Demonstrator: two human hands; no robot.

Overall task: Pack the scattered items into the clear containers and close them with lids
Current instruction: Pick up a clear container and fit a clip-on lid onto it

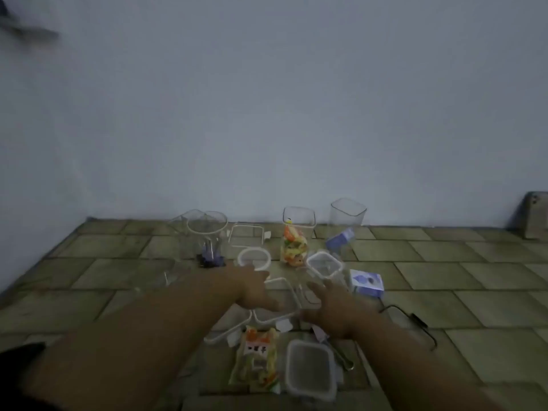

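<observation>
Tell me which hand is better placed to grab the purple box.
Right. The right hand is nearer the purple box, just beside it; the left hand sits farther off, across the clear container.

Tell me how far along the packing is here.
Early. Done: one tall clear container holds colourful snacks, unlidded. In hand: the left hand and right hand reach over a clear rectangular container, gripping nothing visibly. Left: the colourful snack packet, purple-white box and loose lids.
</observation>
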